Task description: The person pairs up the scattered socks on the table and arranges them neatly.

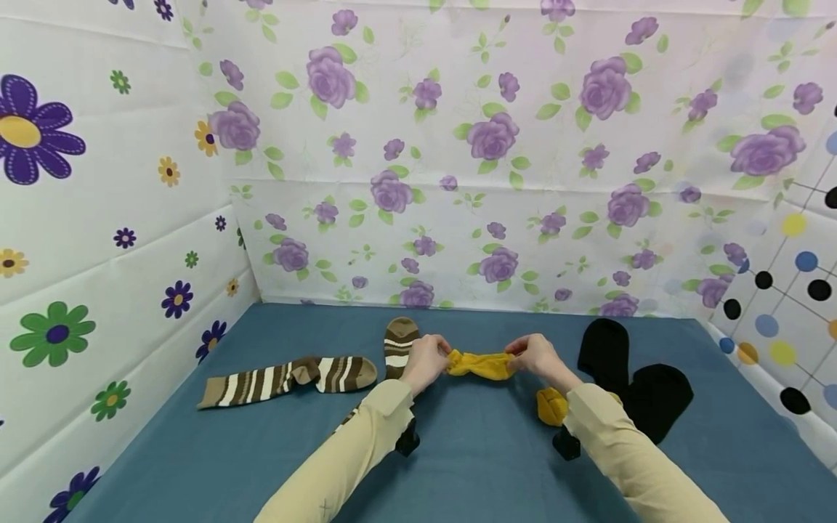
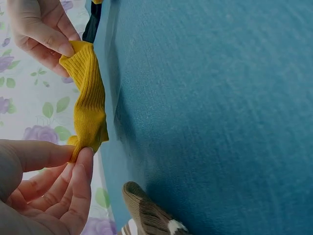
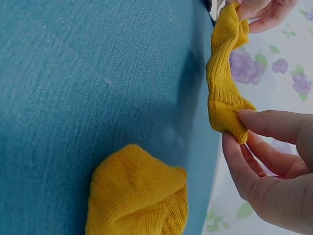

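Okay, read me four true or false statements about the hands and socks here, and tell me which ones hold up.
1. The left hand and right hand pinch one yellow sock. True.
2. The held sock is striped. False: it is plain yellow.
3. In the head view, black socks lie right of the striped socks. True.
4. Only one yellow item is visible. False: another yellow sock lies on the blue cloth.

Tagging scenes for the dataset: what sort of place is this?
Likely a staged tabletop booth: a blue surface, with a rose-print sheet behind it, a flower-print sheet at left and a dotted sheet at right.
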`<state>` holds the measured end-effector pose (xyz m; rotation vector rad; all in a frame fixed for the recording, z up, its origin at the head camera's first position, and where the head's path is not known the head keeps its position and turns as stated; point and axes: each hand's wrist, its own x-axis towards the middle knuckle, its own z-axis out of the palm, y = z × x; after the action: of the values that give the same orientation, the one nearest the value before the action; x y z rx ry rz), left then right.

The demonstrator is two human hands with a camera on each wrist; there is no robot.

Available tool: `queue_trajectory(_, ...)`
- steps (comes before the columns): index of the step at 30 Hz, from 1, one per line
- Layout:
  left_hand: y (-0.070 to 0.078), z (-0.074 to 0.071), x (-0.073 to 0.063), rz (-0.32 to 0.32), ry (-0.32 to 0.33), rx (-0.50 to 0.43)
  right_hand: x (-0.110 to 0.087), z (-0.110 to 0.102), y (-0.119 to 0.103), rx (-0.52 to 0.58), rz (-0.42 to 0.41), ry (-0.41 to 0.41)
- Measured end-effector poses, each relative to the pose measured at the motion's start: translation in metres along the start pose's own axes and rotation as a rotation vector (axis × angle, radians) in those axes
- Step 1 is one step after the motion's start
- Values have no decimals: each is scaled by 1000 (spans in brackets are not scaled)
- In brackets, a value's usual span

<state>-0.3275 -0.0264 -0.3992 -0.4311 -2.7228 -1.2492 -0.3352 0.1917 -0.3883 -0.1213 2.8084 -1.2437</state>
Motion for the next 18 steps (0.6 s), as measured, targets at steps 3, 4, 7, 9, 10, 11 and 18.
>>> queue_trajectory(3, -2, -1, -3, 2, 6, -11, 1, 1, 0, 10, -12, -17)
queue_trajectory(4, -2, -2, -4, 0, 7, -13, 2, 1, 0, 14, -18, -23)
queue_trajectory(7, -3, -3, -5, 6, 10, -18, 2, 2, 0, 23, -30, -32)
queue_trajectory(9, -4, -3, -6, 6, 8, -23, 3, 2, 0, 20, -45, -38)
queue_trajectory(10, -4, -3, -6, 9, 8, -27, 4, 2, 1, 18, -50, -39)
queue_trajectory(11, -4, -3, -7, 16, 10, -32, 4, 3, 1, 18, -51, -39)
queue_trajectory(18, -7, -2, -11, -15, 1, -30, 6, 6, 2, 14, -55, -58)
